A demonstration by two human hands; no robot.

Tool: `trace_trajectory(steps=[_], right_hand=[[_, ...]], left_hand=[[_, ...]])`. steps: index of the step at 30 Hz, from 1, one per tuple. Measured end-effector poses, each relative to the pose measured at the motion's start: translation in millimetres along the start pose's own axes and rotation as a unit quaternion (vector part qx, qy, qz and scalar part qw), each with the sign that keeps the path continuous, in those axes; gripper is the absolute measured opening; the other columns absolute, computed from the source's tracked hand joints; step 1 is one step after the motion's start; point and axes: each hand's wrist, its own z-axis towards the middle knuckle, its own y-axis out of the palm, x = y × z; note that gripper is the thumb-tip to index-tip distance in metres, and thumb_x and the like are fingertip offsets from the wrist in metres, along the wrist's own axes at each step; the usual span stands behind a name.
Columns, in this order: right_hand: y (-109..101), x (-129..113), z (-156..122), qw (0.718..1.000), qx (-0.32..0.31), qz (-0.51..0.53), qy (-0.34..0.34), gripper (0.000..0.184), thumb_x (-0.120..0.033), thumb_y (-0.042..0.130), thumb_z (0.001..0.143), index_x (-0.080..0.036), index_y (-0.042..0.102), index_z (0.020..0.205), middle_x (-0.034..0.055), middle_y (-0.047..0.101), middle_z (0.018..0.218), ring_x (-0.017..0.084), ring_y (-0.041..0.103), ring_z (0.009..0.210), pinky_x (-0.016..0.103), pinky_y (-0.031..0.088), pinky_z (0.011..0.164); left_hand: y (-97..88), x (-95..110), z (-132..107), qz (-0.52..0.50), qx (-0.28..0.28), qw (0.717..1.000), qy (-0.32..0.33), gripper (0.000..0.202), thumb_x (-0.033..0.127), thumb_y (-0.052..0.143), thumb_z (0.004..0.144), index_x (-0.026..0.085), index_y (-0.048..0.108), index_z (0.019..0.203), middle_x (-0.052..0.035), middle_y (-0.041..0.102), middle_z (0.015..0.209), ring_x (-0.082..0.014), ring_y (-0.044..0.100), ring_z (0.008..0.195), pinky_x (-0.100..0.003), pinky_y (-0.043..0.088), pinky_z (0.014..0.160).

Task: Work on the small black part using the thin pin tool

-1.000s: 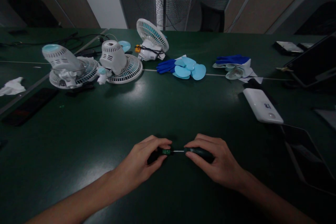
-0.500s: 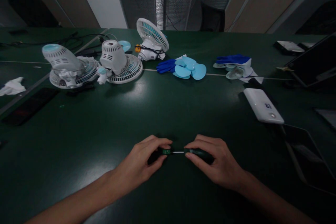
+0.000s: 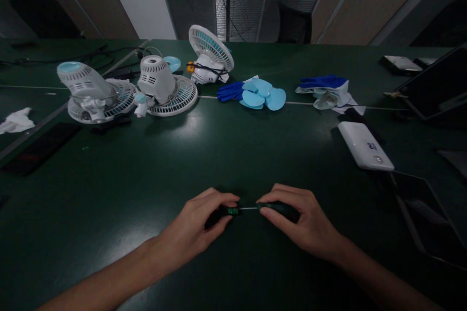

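Low over the table's near part, my left hand (image 3: 202, 218) pinches a small green block (image 3: 232, 211) with pale marks between thumb and fingers. Something dark fills part of the palm behind it, and I cannot make out what it is. Across from it, my right hand (image 3: 301, 221) is closed on the dark handle of a screwdriver (image 3: 279, 211). The thin metal shaft lies almost level and points left, its tip at the green block. Whether the tip sits in the block or only touches it, I cannot tell.
White desk fans (image 3: 156, 80) lie at the back left. Light-blue fan blades (image 3: 263, 95) rest by blue gloves (image 3: 230, 91), with more gloves (image 3: 324, 88) farther right. A white power bank (image 3: 365, 146) and a dark tablet (image 3: 425, 216) lie at right; a dark slab (image 3: 42, 148) at left.
My right hand and the screwdriver have shifted very slightly right, and the shaft's angle differs a little. The left hand keeps its grip, nearly still.
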Motion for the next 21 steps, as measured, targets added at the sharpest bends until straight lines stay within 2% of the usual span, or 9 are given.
trace_trajectory(steps=[10,15,21], right_hand=[[1.8,2.0,-2.2,0.999,-0.006,-0.047,-0.015,0.013,-0.025,0.064,0.099,-0.019,0.074,0.105,0.0027,0.07,0.087,0.016,0.066,0.075,0.03,0.048,0.067],[3.7,2.1,-1.7,0.999,-0.021,-0.025,-0.029,0.014,-0.026,0.066,0.1,-0.021,0.074,0.11,0.0025,0.07,0.09,0.016,0.067,0.078,0.029,0.049,0.07],[2.0,-0.1,-0.4,0.999,-0.021,-0.001,-0.024,0.015,-0.026,0.066,0.1,-0.02,0.075,0.11,0.0032,0.071,0.092,0.016,0.067,0.079,0.029,0.05,0.071]], left_hand=[[0.4,0.3,-0.1,0.003,0.004,1.0,-0.002,0.038,0.021,0.056,0.1,0.031,0.056,0.137,-0.0046,0.065,0.119,-0.0155,0.065,0.101,-0.031,0.056,0.088],[0.4,-0.1,0.2,0.0,0.003,1.0,0.01,0.042,0.016,0.057,0.099,0.032,0.054,0.138,-0.0036,0.065,0.121,-0.0153,0.064,0.108,-0.03,0.055,0.093],[0.3,0.0,0.8,0.003,0.004,1.0,0.013,0.039,0.017,0.057,0.099,0.029,0.057,0.136,-0.006,0.066,0.12,-0.0172,0.064,0.107,-0.033,0.056,0.093]])
